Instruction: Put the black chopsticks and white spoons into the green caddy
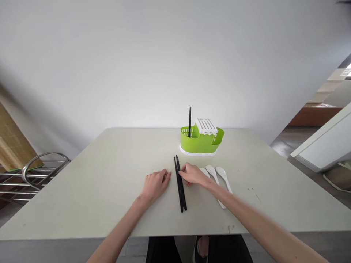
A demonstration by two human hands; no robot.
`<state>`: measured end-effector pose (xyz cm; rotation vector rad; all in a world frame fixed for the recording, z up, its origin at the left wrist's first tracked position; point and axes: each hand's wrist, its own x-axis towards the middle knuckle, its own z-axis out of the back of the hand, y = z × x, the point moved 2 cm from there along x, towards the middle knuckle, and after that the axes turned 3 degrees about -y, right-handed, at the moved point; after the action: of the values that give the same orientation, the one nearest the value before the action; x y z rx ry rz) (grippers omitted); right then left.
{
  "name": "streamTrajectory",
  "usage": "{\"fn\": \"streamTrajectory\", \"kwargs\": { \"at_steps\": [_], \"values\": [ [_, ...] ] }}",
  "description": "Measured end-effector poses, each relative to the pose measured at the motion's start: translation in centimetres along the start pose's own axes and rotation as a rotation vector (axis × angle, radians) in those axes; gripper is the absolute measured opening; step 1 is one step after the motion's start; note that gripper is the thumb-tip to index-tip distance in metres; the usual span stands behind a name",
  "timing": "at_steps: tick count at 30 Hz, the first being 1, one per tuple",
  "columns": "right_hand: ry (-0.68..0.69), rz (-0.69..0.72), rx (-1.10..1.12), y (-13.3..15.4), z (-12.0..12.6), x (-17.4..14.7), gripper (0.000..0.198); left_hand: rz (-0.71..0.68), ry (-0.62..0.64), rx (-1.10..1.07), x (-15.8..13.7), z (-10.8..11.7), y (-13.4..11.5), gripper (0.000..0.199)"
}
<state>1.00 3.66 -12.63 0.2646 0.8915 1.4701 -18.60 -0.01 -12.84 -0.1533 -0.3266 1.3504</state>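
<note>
Several black chopsticks (179, 186) lie side by side on the table, their thin ends pointing away from me. My right hand (192, 174) is at their upper part, thumb and index finger pinched at the right-hand sticks. Just left of the bundle, my left hand (157, 184) rests on the table with its fingers curled in and nothing showing in them. White spoons (224, 175) lie to the right of my right hand, partly covered by that hand and forearm. Behind them stands a green utensil holder (199, 145) with black chopsticks (189, 120) upright in its left compartment.
The holder has a white slotted top (206, 126) and a white base tray (199, 154). A plain wall (153, 73) rises behind the pale table (90, 190). Left of the table is a metal rack (41, 175); a white panel (326, 142) stands to the right.
</note>
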Motion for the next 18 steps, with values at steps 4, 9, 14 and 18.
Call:
{"fn": "streamTrajectory", "kwargs": {
  "at_steps": [4, 9, 14, 18],
  "values": [
    [0.009, 0.003, -0.054, 0.8, 0.1, 0.2, 0.017, -0.023, 0.090, 0.077, 0.7, 0.1, -1.8, 0.047],
    [0.030, 0.007, -0.143, 1.7, 0.2, 0.6, 0.018, 0.058, 0.156, 0.104, 1.2, 0.5, -3.3, 0.038],
    [-0.059, 0.047, -0.291, 2.6, 0.7, -0.6, 0.026, 0.091, 0.142, 0.105, 1.2, 0.9, -3.4, 0.033],
    [-0.161, 0.113, -0.447, 3.3, 0.8, -2.1, 0.034, 0.082, 0.162, 0.107, 1.5, 2.0, -2.6, 0.029]
  ]
}}
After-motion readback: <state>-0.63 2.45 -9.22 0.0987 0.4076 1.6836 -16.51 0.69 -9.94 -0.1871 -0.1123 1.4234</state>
